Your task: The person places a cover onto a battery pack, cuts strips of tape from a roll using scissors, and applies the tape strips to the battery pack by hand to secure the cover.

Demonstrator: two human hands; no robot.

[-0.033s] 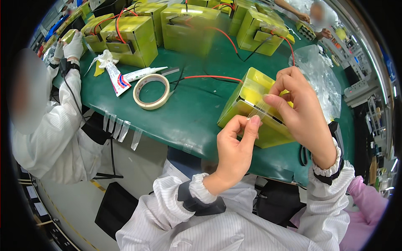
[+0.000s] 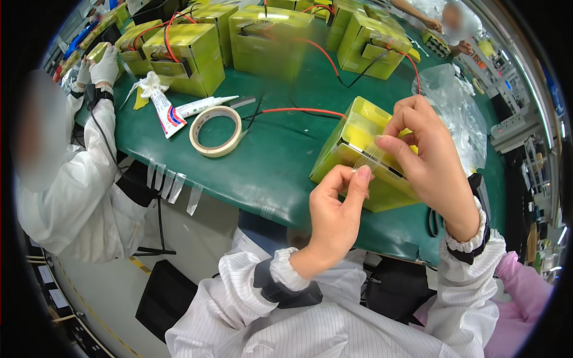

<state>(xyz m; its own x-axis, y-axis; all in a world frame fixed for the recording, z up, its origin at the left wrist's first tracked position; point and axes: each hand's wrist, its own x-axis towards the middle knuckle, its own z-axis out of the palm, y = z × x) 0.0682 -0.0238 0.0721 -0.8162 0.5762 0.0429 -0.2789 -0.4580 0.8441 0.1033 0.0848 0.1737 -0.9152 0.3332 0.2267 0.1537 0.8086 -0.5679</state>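
Note:
A clear, finely lined strip of tape is stretched between my two hands, above the near top edge of a yellow-green wrapped battery pack. My left hand is closed, pinching the strip's lower end between thumb and forefinger. Its upper end is in the pinch of my right hand, which hangs over the pack and hides part of its top and right side. I cannot tell whether the strip touches the pack. From the pack's far left corner a red wire and a black one run leftward across the green table.
A roll of masking tape, a white tube and a crumpled tube lie to the left. Cut tape strips hang off the table edge. More battery packs stand behind; plastic film lies right. A gloved co-worker's hand works at far left.

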